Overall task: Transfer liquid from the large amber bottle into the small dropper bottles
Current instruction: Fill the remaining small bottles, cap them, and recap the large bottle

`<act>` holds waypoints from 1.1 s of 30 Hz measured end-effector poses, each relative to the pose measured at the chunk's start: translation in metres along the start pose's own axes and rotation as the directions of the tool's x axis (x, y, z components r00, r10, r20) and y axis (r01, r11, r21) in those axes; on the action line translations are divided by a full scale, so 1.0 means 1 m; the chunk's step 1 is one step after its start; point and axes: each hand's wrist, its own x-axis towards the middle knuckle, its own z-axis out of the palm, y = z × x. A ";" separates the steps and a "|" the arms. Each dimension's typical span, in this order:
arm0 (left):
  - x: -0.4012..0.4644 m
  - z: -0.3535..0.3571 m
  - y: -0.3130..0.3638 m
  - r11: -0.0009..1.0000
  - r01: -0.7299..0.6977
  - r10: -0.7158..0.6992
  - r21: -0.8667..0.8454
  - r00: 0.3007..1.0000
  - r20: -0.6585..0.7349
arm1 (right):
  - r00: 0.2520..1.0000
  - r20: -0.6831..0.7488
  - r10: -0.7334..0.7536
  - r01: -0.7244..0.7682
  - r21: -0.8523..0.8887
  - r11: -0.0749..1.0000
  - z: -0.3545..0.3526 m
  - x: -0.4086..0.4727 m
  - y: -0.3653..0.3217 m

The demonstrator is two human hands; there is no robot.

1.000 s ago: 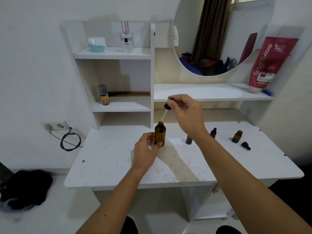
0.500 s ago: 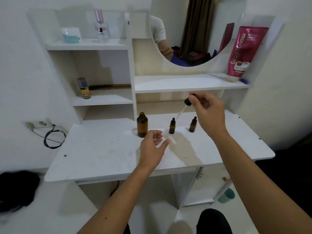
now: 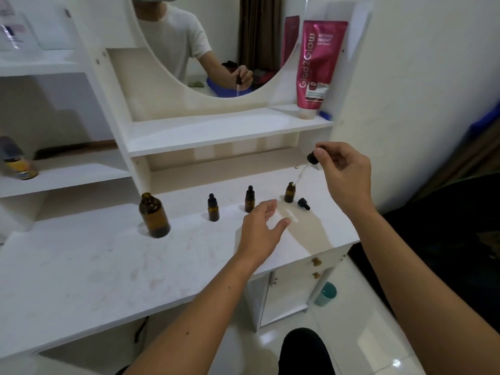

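Left arm: bare forearm reaching forward and up from the lower edge; wrist straight
Left hand [image 3: 261,228]: palm turned inward; fingers relaxed and slightly spread; thumb stretched out to the right; holding nothing
Right arm: bare forearm rising from the lower right corner; wrist bent a little inward
Right hand [image 3: 345,173]: raised higher than the left; thumb and forefinger pinching the black bulb of a dropper [image 3: 308,165]; remaining fingers loosely curled beneath
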 end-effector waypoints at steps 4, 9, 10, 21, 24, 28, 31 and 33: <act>0.032 0.022 0.000 0.999 -0.004 0.004 0.035 1.000 0.000 | 1.000 0.001 0.001 -0.001 -0.019 1.000 0.002 0.010 0.014; 0.064 0.035 -0.006 0.998 -0.018 0.021 0.068 0.998 -0.051 | 0.999 0.025 -0.025 0.025 -0.026 0.999 0.013 0.019 0.027; 0.069 0.036 -0.008 0.997 -0.023 0.028 0.080 0.998 -0.058 | 0.999 0.029 -0.027 0.028 -0.018 0.999 0.014 0.021 0.028; 0.085 0.038 -0.015 0.990 -0.091 0.103 0.108 0.989 -0.106 | 0.992 0.110 -0.066 0.075 -0.080 0.994 0.027 0.029 0.044; 0.084 0.037 -0.014 0.989 -0.092 0.105 0.118 0.989 -0.103 | 0.992 0.118 -0.037 0.046 -0.075 0.996 0.033 0.026 0.046; 0.084 0.038 -0.015 0.984 -0.110 0.125 0.142 0.987 -0.099 | 0.995 0.094 -0.031 0.042 -0.126 0.991 0.038 0.023 0.048; 0.084 0.038 -0.016 0.979 -0.117 0.135 0.164 0.986 -0.099 | 0.993 0.122 -0.001 0.016 -0.119 0.993 0.039 0.022 0.050; 0.084 0.039 -0.016 0.978 -0.120 0.139 0.172 0.985 -0.100 | 0.988 0.155 0.007 0.011 -0.110 0.994 0.039 0.021 0.050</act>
